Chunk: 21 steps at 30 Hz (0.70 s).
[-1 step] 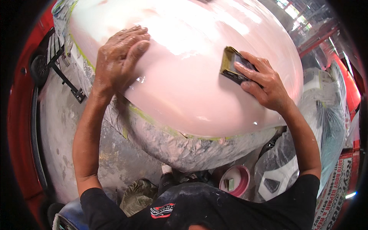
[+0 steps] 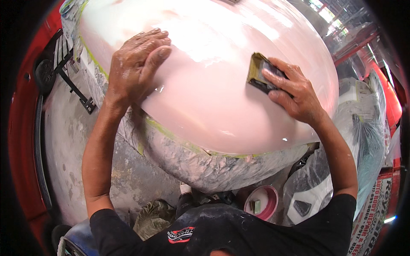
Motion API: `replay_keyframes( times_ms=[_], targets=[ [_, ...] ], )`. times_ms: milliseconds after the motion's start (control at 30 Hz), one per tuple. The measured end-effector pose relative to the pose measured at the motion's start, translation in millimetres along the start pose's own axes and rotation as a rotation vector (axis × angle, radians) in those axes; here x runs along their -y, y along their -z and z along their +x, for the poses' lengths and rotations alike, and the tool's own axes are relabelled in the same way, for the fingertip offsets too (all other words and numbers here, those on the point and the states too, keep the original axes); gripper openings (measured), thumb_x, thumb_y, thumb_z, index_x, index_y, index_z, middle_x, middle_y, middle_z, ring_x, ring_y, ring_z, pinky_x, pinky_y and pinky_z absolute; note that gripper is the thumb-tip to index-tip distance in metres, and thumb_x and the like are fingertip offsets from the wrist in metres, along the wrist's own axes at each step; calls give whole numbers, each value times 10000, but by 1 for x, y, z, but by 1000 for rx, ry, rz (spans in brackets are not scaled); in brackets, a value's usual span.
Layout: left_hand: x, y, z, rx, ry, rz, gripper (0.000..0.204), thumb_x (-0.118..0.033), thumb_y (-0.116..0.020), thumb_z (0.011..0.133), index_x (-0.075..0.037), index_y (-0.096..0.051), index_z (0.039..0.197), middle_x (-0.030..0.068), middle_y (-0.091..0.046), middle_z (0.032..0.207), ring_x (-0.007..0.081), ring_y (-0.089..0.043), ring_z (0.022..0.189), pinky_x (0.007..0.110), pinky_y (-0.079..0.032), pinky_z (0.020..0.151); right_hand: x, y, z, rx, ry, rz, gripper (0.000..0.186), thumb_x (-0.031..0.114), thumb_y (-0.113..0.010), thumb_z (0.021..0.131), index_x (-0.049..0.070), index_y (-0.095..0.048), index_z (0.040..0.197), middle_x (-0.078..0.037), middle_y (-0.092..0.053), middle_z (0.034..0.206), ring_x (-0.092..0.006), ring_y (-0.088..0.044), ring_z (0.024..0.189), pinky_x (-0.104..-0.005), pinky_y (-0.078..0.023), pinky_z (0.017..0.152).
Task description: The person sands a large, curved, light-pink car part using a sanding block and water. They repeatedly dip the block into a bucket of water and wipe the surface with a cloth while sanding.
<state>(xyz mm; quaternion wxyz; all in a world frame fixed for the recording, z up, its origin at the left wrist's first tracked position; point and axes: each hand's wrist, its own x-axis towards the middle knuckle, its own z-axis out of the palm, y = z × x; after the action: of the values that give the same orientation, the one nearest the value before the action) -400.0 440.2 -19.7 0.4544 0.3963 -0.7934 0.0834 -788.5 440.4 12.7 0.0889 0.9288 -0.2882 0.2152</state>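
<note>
In the head view, a dark block with a yellowish side [image 2: 255, 70] is being held in the right hand [image 2: 294, 91], fingers and thumb spread over it, toward the right edge of the rounded pink-and-white panel [image 2: 205, 102]; its angle is presumably being matched to the curve. Near the panel's left edge, the left hand [image 2: 139, 64] is being laid with fingers close together, probably for support; whatever lies under its palm is being hidden. Along the near edge, crinkled wrapping [image 2: 200, 173] is being secured by yellow-green tape [image 2: 164, 131], apparently as protection.
</note>
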Motion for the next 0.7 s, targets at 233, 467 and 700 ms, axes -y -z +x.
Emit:
replay_keyframes(
  times_ms=[233, 467, 700],
  targets=[
    [8, -6, -7, -43, 15, -68, 390, -378, -602, 1005, -30, -775, 1032, 171, -741, 1151, 331, -659, 1200, 430, -486, 1056, -21, -42, 99, -30, -93, -183, 444, 256, -674, 915, 128, -677, 1341, -208, -568, 1429, -378, -578, 1253, -453, -457, 1062],
    [-2, -3, 5, -22, -25, -44, 360, -332, -601, 1007, -24, -770, 1089, 174, -742, 1144, 328, -665, 1188, 426, -484, 1056, -17, -16, 55, 10, 21, -65, 451, 283, -650, 941, 154, -655, 1373, -202, -553, 1446, -377, -566, 1267, -448, -432, 1081],
    [14, -2, 6, 23, 100, -117, 385, -338, -586, 1016, -30, -728, 1198, 184, -688, 1274, 314, -604, 1280, 417, -454, 1093, -30, -60, 152, 49, -102, 21, 413, 322, -596, 983, 129, -657, 1343, -207, -611, 1333, -391, -567, 1195, -464, -424, 1059]
  ],
)
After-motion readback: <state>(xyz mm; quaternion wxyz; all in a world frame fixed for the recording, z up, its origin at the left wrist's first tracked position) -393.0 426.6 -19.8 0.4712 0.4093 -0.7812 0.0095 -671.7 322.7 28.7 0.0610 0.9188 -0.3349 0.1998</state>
